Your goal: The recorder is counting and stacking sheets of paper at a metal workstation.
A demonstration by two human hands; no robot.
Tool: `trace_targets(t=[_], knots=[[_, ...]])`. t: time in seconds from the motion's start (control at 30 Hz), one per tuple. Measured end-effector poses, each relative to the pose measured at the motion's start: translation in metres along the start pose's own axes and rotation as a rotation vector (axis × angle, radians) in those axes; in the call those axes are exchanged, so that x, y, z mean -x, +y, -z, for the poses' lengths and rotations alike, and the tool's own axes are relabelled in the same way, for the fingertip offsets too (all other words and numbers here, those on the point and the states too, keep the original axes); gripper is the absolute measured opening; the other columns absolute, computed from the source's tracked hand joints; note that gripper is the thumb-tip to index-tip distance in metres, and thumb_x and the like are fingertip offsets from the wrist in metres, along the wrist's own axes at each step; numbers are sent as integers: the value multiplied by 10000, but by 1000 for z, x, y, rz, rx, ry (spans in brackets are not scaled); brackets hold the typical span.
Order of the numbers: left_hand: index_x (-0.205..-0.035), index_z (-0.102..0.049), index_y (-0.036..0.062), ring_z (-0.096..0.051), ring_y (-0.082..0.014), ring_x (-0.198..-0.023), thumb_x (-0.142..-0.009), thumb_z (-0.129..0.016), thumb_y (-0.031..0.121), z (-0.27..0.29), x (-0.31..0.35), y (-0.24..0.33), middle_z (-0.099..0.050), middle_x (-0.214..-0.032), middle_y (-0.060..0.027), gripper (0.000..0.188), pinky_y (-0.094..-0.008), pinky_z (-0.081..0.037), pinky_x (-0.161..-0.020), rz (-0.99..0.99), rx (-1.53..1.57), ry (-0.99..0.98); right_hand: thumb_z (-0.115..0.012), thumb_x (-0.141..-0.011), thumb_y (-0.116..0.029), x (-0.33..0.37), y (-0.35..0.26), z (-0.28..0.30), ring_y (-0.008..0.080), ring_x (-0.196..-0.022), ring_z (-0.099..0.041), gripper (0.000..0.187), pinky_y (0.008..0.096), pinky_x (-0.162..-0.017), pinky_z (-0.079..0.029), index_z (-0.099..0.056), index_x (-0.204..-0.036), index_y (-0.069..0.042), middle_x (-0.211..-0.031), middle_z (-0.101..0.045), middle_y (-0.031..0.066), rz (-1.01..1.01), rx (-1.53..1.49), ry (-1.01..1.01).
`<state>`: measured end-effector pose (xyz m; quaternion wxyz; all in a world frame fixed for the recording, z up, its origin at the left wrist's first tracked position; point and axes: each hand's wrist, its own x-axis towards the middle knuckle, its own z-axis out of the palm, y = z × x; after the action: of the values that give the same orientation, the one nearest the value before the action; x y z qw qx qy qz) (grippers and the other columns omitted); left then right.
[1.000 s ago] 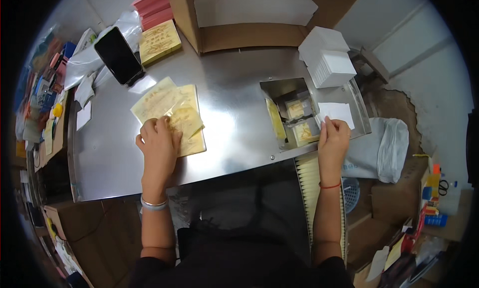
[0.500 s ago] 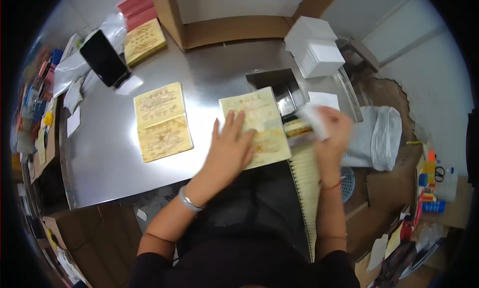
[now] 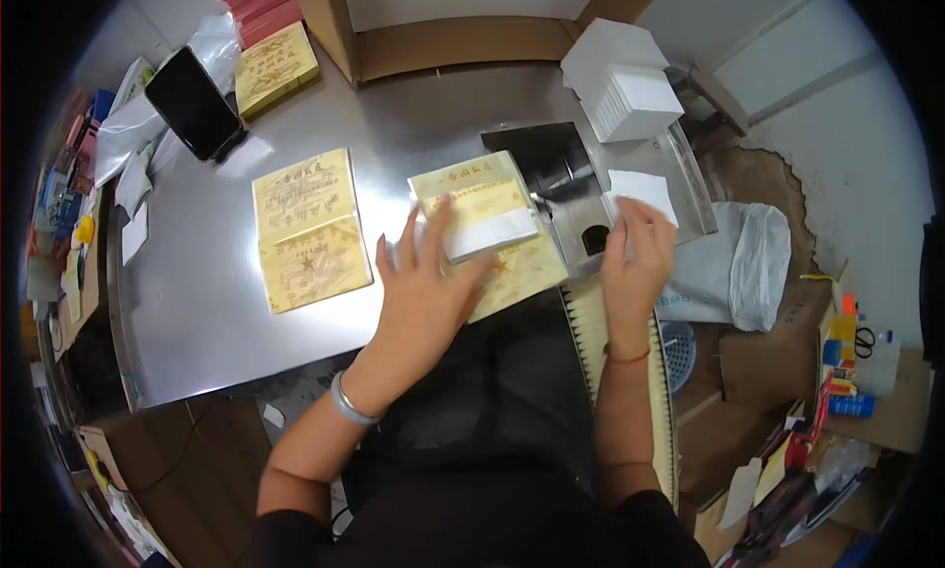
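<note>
A yellow printed paper sheet (image 3: 517,278) lies on the metal table in front of me. On it rests a small yellow paper bundle (image 3: 479,209) with a white paper strip (image 3: 492,235) across its near side. My left hand (image 3: 423,278) is over the sheet's left part, fingers spread and slightly blurred, its thumb near the strip. At the right, my right hand (image 3: 640,253) has its fingertips closed at the near edge of a white paper slip (image 3: 640,186). A second yellow printed sheet (image 3: 310,228), creased across the middle, lies to the left.
A metal and black fixture (image 3: 566,189) stands beside the sheet. Behind are white paper stacks (image 3: 630,95), a cardboard box (image 3: 463,48), a yellow paper stack (image 3: 276,71) and pink stacks (image 3: 261,17). A phone (image 3: 192,105) stands at the left. A grey bag (image 3: 753,263) hangs right.
The yellow bundle has moved left from beside the fixture onto the sheet, with a white strip on it. My right hand has shifted slightly left; my left hand has lifted off the sheet's middle.
</note>
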<state>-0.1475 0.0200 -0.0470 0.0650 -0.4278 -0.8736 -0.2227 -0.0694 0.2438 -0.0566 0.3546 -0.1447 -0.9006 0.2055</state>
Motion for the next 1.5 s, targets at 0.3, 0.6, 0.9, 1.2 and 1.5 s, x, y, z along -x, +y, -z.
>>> trace_targets(t=[0.3, 0.6, 0.9, 1.2, 1.5], knots=[[-1043, -631, 87, -460, -334, -1131, -705, -736, 525, -18, -65, -14, -509, -1244, -183, 562, -494, -370, -902, -279, -271, 67, -625, -817, -6, -2, 34, -8, 310, -915, -538, 237, 404, -829, -458, -680, -1047, 21, -978, -582, 138, -50, 208, -11], [-1173, -604, 141, -561, -289, -937, -698, -725, 308, -9, 2, -17, -472, -1346, -245, 518, -378, -450, -733, -185, 39, -141, -576, -755, 41, -6, -25, 20, 339, -974, -593, 418, 401, -933, -459, -643, -1165, -2, -1013, -640, 143, 161, 40, 186], [-1405, -472, 260, -579, -362, -1049, -743, -710, 39, -15, -33, 16, -347, -1468, -221, 738, -382, -528, -853, -305, 233, -218, -590, -812, -149, -6, -25, -53, 327, -843, -651, 132, 533, -995, -407, -663, -857, -49, -888, -674, 166, 269, 307, -621], [-1402, -451, 102, -245, -473, -1382, -835, -685, 416, 18, 22, -64, -262, -1513, -250, 689, -629, -212, -1083, 222, -131, -34, -612, -848, -145, -15, -20, -52, 365, -660, -625, 148, 453, -608, -499, -690, -852, -19, -740, -661, 163, 91, 45, -185], [-1385, -434, 107, -301, -426, -1330, -870, -655, 364, 27, 25, -95, -376, -1404, -229, 616, -614, -201, -1066, 393, -149, -35, -657, -833, -92, 8, 30, -17, 300, -917, -529, 173, 375, -792, -467, -682, -979, -3, -951, -561, 112, -59, 427, 25]])
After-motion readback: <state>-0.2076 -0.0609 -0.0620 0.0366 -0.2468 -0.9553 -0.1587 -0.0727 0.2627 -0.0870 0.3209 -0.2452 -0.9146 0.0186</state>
